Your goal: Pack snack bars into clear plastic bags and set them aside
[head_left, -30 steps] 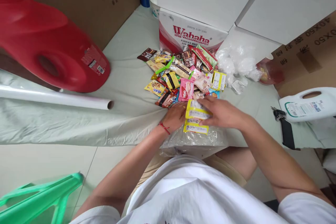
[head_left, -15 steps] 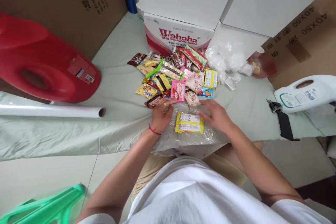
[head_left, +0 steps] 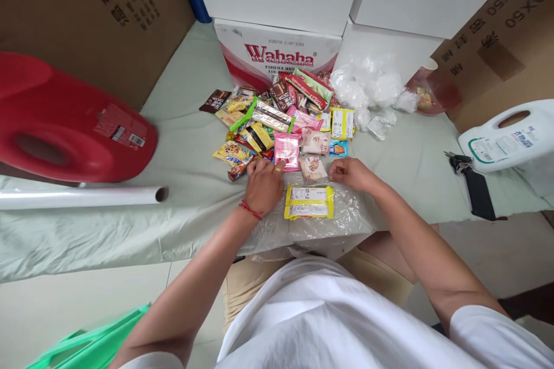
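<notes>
1. Head view, the only view: left hand [head_left: 265, 184] is bent over the near edge of the heap [head_left: 259, 137], at the lower end of a pink packet [head_left: 286, 143]. Whether it grips something, I cannot tell.
2. Right hand [head_left: 346, 173] has its fingers curled inward, just beside a pale packet [head_left: 313, 168]. No packet is visible in it, but the fingertips are hidden, so I cannot tell if it is clamped on something. The 2 hands are apart from each other.
3. Between the forearms, the yellow packets [head_left: 309, 202] lie flat on the film [head_left: 348, 207], with labels up. They look like 2, edge to edge, but I am not sure.
4. As I judge, only a small part is done: these yellow packets lie separate from the heap, and most snacks are left in it, unsorted.
5. In the heap I count 2 pink packets, 2 pale packets, 2 cocoa packets [head_left: 215, 101], 1 blue packet [head_left: 338, 148], 1 long bar with green ends [head_left: 272, 115] and 1 red-green bar [head_left: 309, 89]. Others overlap too much for a sure count.
6. Around them are 1 red jug [head_left: 78, 121], 1 roll [head_left: 82, 197], 1 white bottle [head_left: 511, 135], 1 Wahaha box [head_left: 277, 49] and 2 brown cartons [head_left: 82, 23]. The clear bags [head_left: 381, 89] I cannot count.
</notes>
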A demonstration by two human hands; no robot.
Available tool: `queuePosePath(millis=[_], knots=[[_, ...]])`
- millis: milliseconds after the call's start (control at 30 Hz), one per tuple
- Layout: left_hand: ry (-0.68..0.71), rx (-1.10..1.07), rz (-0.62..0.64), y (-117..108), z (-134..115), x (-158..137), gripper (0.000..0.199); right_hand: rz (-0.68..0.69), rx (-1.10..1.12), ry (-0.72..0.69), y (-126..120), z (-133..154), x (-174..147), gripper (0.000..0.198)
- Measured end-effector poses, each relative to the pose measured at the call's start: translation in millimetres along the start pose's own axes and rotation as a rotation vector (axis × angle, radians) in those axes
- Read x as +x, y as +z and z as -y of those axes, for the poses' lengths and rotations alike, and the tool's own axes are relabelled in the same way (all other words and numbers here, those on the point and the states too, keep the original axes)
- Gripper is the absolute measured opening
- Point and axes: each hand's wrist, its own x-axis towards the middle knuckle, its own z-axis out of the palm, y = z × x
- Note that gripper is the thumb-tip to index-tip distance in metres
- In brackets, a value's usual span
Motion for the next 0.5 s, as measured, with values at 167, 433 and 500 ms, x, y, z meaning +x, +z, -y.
queuePosePath(millis=[167,433,500], knots=[[0.019,-0.264,0.000,-21,7,4,0.011,-0.152,-0.032,-0.197,-13,8,-20,0.017],[0.232,-0.400,0.008,-58,9,-16,0.020,-0.252,-0.079,-0.373,-22,16,-57,0.018],[0.326,-0.382,-0.008,-61,9,-26,0.021,-0.245,-0.102,-0.407,-19,17,-69,0.020]])
